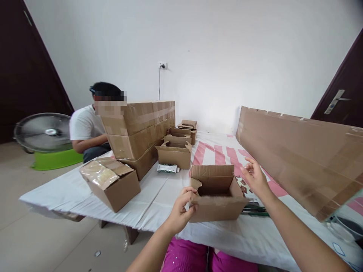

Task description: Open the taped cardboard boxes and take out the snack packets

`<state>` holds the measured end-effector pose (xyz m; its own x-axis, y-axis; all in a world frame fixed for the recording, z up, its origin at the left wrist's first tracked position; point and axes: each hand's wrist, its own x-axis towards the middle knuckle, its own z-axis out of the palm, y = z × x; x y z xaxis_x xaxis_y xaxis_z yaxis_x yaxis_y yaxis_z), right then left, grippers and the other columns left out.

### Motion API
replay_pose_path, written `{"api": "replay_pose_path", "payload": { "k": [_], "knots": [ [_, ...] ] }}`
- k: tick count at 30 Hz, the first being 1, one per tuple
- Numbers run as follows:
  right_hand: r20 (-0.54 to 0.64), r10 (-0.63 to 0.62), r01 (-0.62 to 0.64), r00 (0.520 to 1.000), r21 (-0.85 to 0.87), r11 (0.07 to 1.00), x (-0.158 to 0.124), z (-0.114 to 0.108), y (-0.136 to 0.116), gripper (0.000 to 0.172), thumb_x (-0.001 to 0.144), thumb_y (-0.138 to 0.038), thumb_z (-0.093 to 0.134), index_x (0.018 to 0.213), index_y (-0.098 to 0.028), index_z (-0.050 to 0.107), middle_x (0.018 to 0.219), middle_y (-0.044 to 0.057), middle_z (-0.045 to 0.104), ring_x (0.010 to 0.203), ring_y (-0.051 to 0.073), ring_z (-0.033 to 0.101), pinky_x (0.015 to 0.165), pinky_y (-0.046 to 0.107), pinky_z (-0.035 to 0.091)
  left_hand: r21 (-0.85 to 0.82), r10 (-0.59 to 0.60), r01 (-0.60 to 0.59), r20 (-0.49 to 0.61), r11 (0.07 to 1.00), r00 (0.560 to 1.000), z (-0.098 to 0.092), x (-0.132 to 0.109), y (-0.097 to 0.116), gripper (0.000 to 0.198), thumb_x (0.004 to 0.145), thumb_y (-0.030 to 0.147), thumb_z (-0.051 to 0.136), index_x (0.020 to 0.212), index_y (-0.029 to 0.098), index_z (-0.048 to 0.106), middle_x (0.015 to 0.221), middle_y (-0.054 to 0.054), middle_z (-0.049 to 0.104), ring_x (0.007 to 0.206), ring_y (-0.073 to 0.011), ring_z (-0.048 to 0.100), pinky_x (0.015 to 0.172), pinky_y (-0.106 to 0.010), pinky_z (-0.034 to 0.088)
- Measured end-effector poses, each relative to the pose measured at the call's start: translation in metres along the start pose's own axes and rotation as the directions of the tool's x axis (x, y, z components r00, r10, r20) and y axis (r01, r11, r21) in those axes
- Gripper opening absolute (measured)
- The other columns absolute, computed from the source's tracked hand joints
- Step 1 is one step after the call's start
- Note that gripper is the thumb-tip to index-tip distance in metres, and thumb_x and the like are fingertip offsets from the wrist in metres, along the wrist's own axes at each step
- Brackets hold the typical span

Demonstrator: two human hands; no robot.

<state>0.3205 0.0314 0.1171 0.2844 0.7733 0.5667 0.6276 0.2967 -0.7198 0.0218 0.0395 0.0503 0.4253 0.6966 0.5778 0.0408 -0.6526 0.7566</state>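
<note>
In front of me on the table stands an open cardboard box point(215, 209), its back flap upright and its inside in shadow. My left hand point(183, 207) grips the left side of this box near its front corner, fingers over the edge and thumb towards the front. Beyond the box's right side, my right hand point(253, 177) is raised with its fingers apart and nothing visible in them. Several small brown-and-white pieces point(241, 186) lie below that hand, partly hidden. Dark green packets point(255, 208) lie beside the box's right front corner.
Stacked taped cartons point(141, 132) form a wall at left; a person point(87, 126) sits behind. Open boxes point(176, 155) line its right side, a flat packet point(168, 168) in front. A taped box point(113, 185) sits near the left edge. A large cardboard panel point(300, 151) stands right.
</note>
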Motion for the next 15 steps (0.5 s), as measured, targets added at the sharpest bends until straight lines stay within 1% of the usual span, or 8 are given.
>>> {"api": "replay_pose_path", "payload": {
  "k": [2, 4, 6, 7, 9, 11, 13, 15],
  "knots": [
    [0.125, 0.098, -0.104, 0.987, 0.044, 0.994, 0.014, -0.002, 0.007, 0.055, 0.083, -0.059, 0.052, 0.123, -0.02, 0.054, 0.089, 0.005, 0.057, 0.078, 0.02, 0.059, 0.072, 0.035, 0.051, -0.06, 0.058, -0.053, 0.089, 0.997, 0.994, -0.004, -0.001, 0.006, 0.03, 0.086, 0.047, 0.059, 0.075, 0.019, 0.062, 0.077, -0.007, 0.062, 0.102, -0.0254, 0.05, 0.097, -0.04, 0.038],
    [0.258, 0.068, -0.087, 0.964, 0.065, 0.994, 0.015, -0.002, 0.008, 0.048, 0.083, -0.06, 0.054, 0.109, -0.021, 0.063, 0.083, 0.003, 0.06, 0.069, 0.018, 0.059, 0.066, 0.032, 0.051, -0.104, 0.079, -0.063, 0.16, 0.993, 0.984, -0.009, -0.003, 0.012, 0.033, 0.086, 0.051, 0.058, 0.081, 0.019, 0.066, 0.08, -0.008, 0.063, 0.105, -0.0266, 0.05, 0.099, -0.041, 0.037],
    [0.356, 0.011, -0.05, 0.934, 0.103, 0.993, 0.004, -0.002, 0.005, 0.039, 0.081, -0.058, 0.06, 0.09, -0.021, 0.067, 0.078, 0.002, 0.06, 0.067, 0.016, 0.058, 0.065, 0.03, 0.05, -0.147, 0.081, -0.056, 0.169, 0.988, 0.982, -0.012, -0.009, 0.015, 0.043, 0.088, 0.057, 0.05, 0.083, 0.018, 0.067, 0.085, -0.01, 0.065, 0.11, -0.0288, 0.049, 0.098, -0.041, 0.038],
    [0.388, -0.048, -0.001, 0.92, 0.126, 0.992, -0.004, -0.003, 0.003, 0.035, 0.08, -0.056, 0.063, 0.082, -0.02, 0.067, 0.077, 0.002, 0.06, 0.07, 0.017, 0.058, 0.067, 0.03, 0.05, -0.171, 0.072, -0.049, 0.129, 0.984, 0.989, -0.013, -0.012, 0.016, 0.047, 0.089, 0.059, 0.045, 0.083, 0.018, 0.067, 0.085, -0.011, 0.065, 0.109, -0.029, 0.051, 0.097, -0.041, 0.039],
    [0.433, -0.215, 0.158, 0.875, 0.164, 0.974, -0.023, -0.008, -0.002, 0.027, 0.081, -0.048, 0.067, 0.078, -0.021, 0.066, 0.083, 0.003, 0.058, 0.077, 0.017, 0.058, 0.07, 0.029, 0.049, -0.239, 0.028, -0.034, -0.027, 0.971, 0.999, -0.012, -0.019, 0.015, 0.045, 0.092, 0.058, 0.041, 0.09, 0.019, 0.065, 0.08, -0.008, 0.065, 0.1, -0.0261, 0.057, 0.091, -0.038, 0.042],
    [0.477, -0.387, 0.356, 0.789, 0.159, 0.921, -0.042, -0.017, -0.008, 0.011, 0.086, -0.033, 0.065, 0.087, -0.022, 0.067, 0.092, 0.004, 0.056, 0.083, 0.016, 0.058, 0.071, 0.028, 0.049, -0.291, -0.06, 0.008, -0.17, 0.957, 0.984, -0.01, -0.025, 0.016, 0.034, 0.094, 0.05, 0.043, 0.109, 0.023, 0.057, 0.074, -0.003, 0.066, 0.086, -0.0214, 0.063, 0.085, -0.035, 0.046],
    [0.5, -0.496, 0.518, 0.71, 0.106, 0.849, -0.058, -0.026, -0.015, 0.012, 0.09, -0.019, 0.057, 0.097, -0.024, 0.066, 0.095, 0.005, 0.054, 0.084, 0.015, 0.057, 0.071, 0.028, 0.049, -0.265, -0.144, 0.088, -0.199, 0.96, 0.969, -0.009, -0.028, 0.021, 0.039, 0.095, 0.043, 0.047, 0.13, 0.025, 0.045, 0.072, 0.0, 0.068, 0.077, -0.0184, 0.064, 0.078, -0.032, 0.048],
    [0.493, -0.561, 0.632, 0.665, 0.029, 0.774, -0.071, -0.034, -0.021, 0.021, 0.09, -0.011, 0.052, 0.101, -0.024, 0.064, 0.095, 0.006, 0.054, 0.085, 0.016, 0.056, 0.072, 0.029, 0.049, -0.129, -0.18, 0.163, -0.134, 0.978, 0.974, -0.011, -0.03, 0.029, 0.042, 0.094, 0.039, 0.049, 0.133, 0.024, 0.046, 0.077, -0.002, 0.072, 0.076, -0.0177, 0.065, 0.077, -0.031, 0.048]
  ]
}}
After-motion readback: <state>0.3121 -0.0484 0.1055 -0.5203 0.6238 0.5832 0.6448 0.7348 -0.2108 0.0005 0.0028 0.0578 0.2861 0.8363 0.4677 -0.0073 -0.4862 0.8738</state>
